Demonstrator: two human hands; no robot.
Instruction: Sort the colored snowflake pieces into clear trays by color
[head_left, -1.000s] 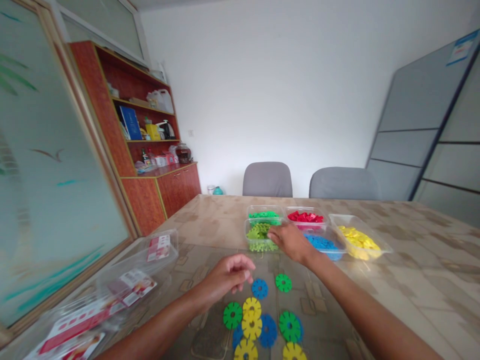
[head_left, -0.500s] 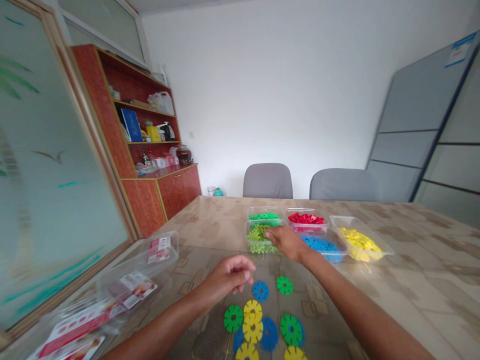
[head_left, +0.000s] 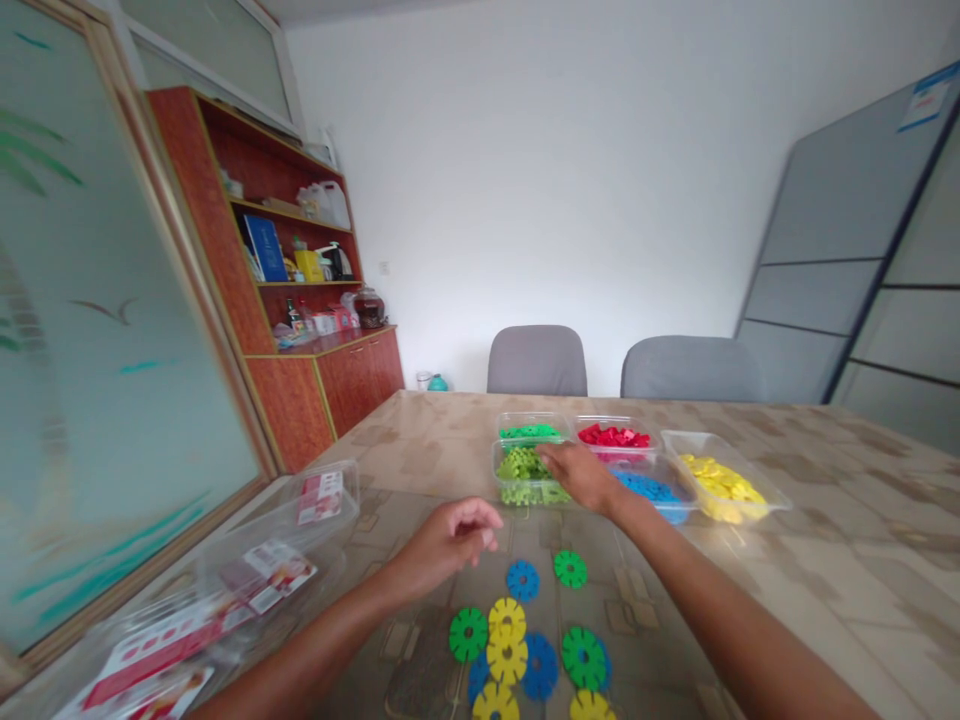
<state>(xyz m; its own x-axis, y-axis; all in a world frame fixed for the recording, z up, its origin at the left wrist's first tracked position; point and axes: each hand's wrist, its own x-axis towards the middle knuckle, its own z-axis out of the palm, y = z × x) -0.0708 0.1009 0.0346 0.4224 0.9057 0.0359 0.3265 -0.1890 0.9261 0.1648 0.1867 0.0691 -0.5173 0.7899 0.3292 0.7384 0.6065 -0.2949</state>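
Observation:
My right hand (head_left: pixel 579 472) reaches forward, its fingers curled down at the edge of a clear tub of light green discs (head_left: pixel 523 475); what they hold, if anything, is hidden. My left hand (head_left: pixel 442 545) hovers loosely curled over the table, nothing visible in it, just left of a blue disc (head_left: pixel 522 579) and a green disc (head_left: pixel 570 568). Close to me lies a cluster of flat toothed discs (head_left: pixel 517 655) in green, yellow and blue.
Other clear tubs hold dark green (head_left: pixel 529 432), red (head_left: pixel 615 436), blue (head_left: pixel 651 490) and yellow pieces (head_left: pixel 721 482). Clear lids with red labels (head_left: pixel 262 560) lie at the left table edge. Two grey chairs (head_left: pixel 537 360) stand beyond the table, a wooden cabinet (head_left: pixel 300 300) at left.
My right hand has stayed at the light green tub, shifting slightly. My left hand has drifted a little left and lower. The view has tilted slightly.

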